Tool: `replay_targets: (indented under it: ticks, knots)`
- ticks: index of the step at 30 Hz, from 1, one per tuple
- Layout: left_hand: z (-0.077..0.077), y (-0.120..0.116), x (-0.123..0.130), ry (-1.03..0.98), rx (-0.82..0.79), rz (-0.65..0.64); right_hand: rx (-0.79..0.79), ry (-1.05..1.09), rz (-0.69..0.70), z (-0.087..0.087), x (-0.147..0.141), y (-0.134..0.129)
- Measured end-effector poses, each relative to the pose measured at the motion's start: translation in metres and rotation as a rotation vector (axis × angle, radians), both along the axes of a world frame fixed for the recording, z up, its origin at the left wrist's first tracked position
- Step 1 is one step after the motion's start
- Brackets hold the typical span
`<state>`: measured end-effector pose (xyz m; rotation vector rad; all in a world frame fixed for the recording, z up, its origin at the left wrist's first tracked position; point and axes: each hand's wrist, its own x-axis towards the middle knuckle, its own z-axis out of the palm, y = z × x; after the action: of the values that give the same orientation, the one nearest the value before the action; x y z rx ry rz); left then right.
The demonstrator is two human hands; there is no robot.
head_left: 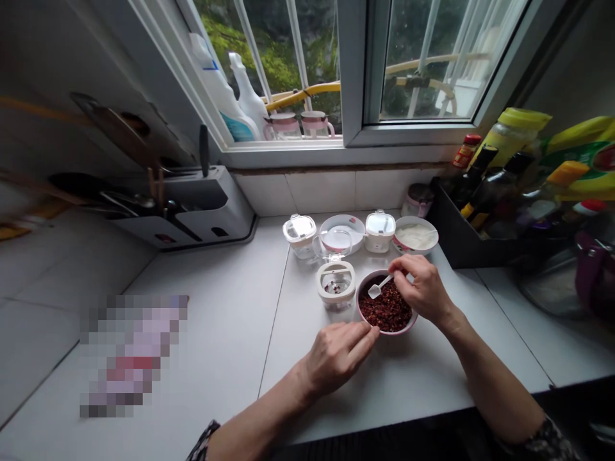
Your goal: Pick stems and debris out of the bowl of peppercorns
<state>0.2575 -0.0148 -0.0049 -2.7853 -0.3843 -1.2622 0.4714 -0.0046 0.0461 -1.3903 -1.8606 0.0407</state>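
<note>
Right hand (pixel 423 288) pinched small white spoon (pixel 379 286), narrow grip, scoop over dark red chili flakes (pixel 385 308) in pink-rimmed bowl (pixel 390 332). Left hand (pixel 336 355) at bowl's 7 o'clock, fingers bunched beside rim; hold unclear. Lidded glass jar (pixel 336 288) at 9 o'clock.

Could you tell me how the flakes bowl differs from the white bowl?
The flakes bowl holds dark red flakes under a spoon; the white bowl holds something smooth and white. The flakes bowl sits between the left hand and right hand; the white bowl sits farther back. Both are round and uncovered.
</note>
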Motion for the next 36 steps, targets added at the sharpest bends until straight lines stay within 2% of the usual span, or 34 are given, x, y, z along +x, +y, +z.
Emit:
replay_targets:
  ticks: [4,8,16,30,36]
  knots:
    - [-0.001,0.0,0.0,0.009,-0.003,-0.001,-0.08,0.012,0.025,-0.006,-0.004,0.002]
    - [0.0,0.001,0.0,-0.006,0.004,-0.011,-0.131,0.051,-0.014,-0.009,-0.004,0.003]
    - [0.001,0.001,0.0,-0.005,0.011,-0.004,-0.151,0.1,-0.027,-0.013,-0.006,0.005]
    - [0.0,0.001,0.0,-0.002,0.01,-0.01,-0.253,0.328,-0.041,-0.009,-0.004,0.006]
    - [-0.002,0.001,0.0,0.004,0.002,-0.009,-0.289,0.36,-0.058,-0.01,-0.002,0.007]
